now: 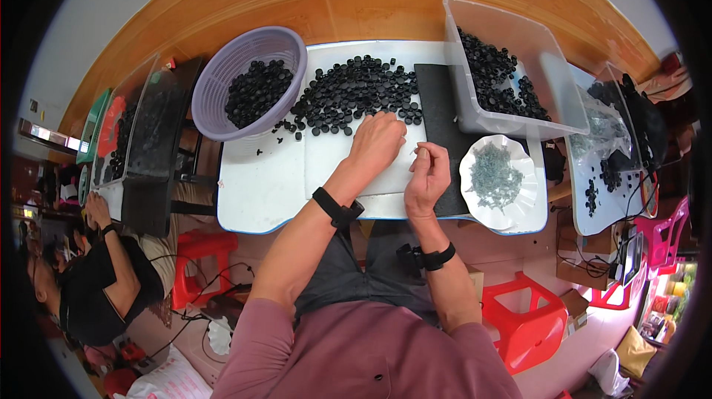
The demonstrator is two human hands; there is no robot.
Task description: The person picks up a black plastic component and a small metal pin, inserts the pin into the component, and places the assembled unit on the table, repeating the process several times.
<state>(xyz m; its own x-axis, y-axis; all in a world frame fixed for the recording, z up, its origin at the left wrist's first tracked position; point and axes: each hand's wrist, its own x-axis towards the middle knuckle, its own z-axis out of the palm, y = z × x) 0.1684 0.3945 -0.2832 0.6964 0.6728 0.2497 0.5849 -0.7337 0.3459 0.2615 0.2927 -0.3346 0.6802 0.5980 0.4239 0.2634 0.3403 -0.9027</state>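
Note:
A broad heap of small round black caps (356, 91) is spread over the white tabletop (259, 188). At its near edge my left hand (378, 141) has its fingers bent together by the caps; what they hold, if anything, is hidden. Just to the right, my right hand (429, 180) pinches a tiny pale piece between thumb and forefinger, over the edge of a black mat (441, 113). A white scalloped plate (475, 202) on the right holds a pile of small translucent grey-green pieces (495, 176).
Behind left stands a purple basket (204, 102) of black parts; back right, a clear plastic bin (512, 121) holds more. Red stools (523, 325) stand below. Another person (111, 280) works at a table on the left. A further table (586, 210) lies right.

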